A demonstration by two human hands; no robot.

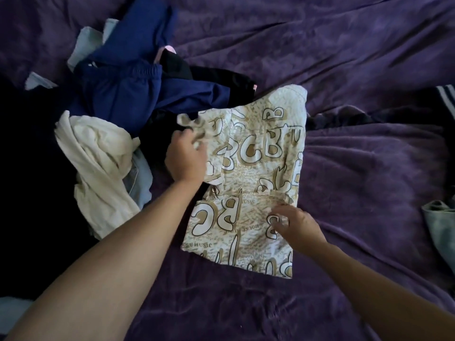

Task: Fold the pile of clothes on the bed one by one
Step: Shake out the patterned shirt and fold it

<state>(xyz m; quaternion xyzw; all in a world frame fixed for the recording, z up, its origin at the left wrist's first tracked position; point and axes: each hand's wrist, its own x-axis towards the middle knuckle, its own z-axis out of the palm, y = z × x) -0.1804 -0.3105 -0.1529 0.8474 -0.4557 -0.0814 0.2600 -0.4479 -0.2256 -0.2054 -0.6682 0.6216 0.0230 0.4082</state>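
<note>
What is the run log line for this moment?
item: letter-print shirt | left hand: grips its bunched edge | right hand: rests on its lower part | clothes pile: unfolded

We are seeing a white shirt point(266, 156) with tan lettering lying partly folded on the purple bed point(344, 57). The pile point(123, 94) is sitting just left of it, with blue, black, cream and pale-blue garments crumpling together.
</note>
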